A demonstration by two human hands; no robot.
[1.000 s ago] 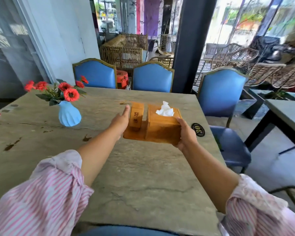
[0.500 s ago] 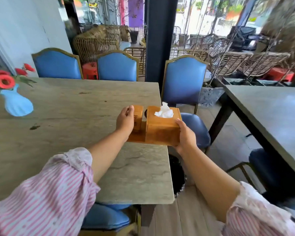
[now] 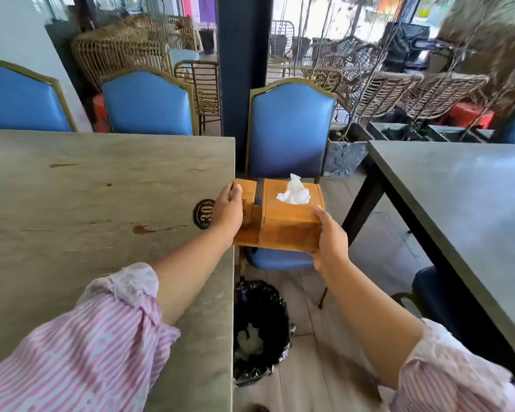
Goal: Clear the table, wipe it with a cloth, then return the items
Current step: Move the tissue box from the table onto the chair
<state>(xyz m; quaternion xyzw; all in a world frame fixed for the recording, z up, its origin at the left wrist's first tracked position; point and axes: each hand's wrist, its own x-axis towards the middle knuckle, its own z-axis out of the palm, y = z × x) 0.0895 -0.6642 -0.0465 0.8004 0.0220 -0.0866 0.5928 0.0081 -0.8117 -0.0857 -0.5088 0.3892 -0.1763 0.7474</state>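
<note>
Both hands grip the wooden tissue holder [image 3: 283,221], which is held in the air just past the right edge of the bench [image 3: 101,203], above the seat of a blue chair [image 3: 289,129]. Left hand [image 3: 228,211]: fingers curled around the holder's small left compartment, thumb on top. Right hand [image 3: 330,242]: wrapped around the near right corner of the tissue box, thumb along its top edge. White tissue [image 3: 293,193] sticks up from the box slot. Holder roughly level. Round number plate [image 3: 202,214] lies on the bench, partly hidden by the left hand. Black-lined bin [image 3: 259,331] stands on the floor below.
</note>
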